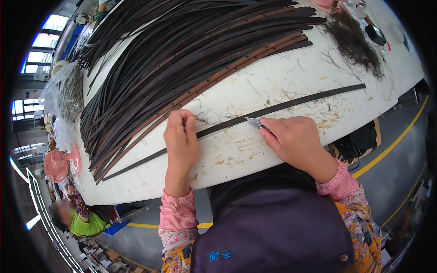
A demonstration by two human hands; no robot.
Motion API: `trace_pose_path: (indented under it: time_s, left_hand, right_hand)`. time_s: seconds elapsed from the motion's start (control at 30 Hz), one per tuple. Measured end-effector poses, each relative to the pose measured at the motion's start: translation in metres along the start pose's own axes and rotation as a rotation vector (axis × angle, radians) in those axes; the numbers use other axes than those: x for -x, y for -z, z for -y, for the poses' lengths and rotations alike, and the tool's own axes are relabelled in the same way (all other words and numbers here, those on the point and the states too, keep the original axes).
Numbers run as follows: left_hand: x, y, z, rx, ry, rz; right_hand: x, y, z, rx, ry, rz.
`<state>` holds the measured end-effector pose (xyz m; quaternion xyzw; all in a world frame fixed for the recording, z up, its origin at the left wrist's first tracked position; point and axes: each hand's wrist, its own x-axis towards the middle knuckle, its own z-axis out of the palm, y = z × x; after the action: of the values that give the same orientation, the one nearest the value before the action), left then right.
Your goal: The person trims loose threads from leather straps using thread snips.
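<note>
One long, dark leather-like strap point(282, 106) lies slantwise across the white table in front of me. My left hand point(180, 141) is closed in a pinch above it, and the wrist covers part of the strap. Thin dark threads point(200, 117) show at its fingertips. Just below the strap, my right hand point(293, 139) grips a small pointed cutter point(253, 121). The cutter's steel tip reaches the strap's lower edge; its handle is mostly hidden in the fingers.
A large fanned pile of dark and brown straps point(182, 63) covers the table's far side. A heap of thread scraps point(353, 41) lies far right. Bits of debris dot the white table point(255, 157). A pink fan point(56, 165) and a seated person point(86, 223) are at left.
</note>
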<state>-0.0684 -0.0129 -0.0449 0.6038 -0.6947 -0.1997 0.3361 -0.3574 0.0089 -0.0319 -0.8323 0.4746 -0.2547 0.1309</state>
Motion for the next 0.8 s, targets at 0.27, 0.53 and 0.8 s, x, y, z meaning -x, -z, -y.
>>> trace_pose_path:
  time_s: [0.27,0.53,0.8]
  left_hand:
    - [0.000,0.026,-0.008,-0.139,-0.146,-0.148]
    - [0.001,-0.012,-0.036,-0.098,-0.284,0.206]
    - [0.006,0.017,-0.011,-0.214,-0.031,0.125]
  right_hand:
    - [-0.001,-0.002,-0.001,0.030,0.032,-0.083]
    - [-0.001,-0.001,0.000,0.043,0.029,-0.076]
    - [-0.001,-0.002,-0.002,0.034,0.017,-0.060]
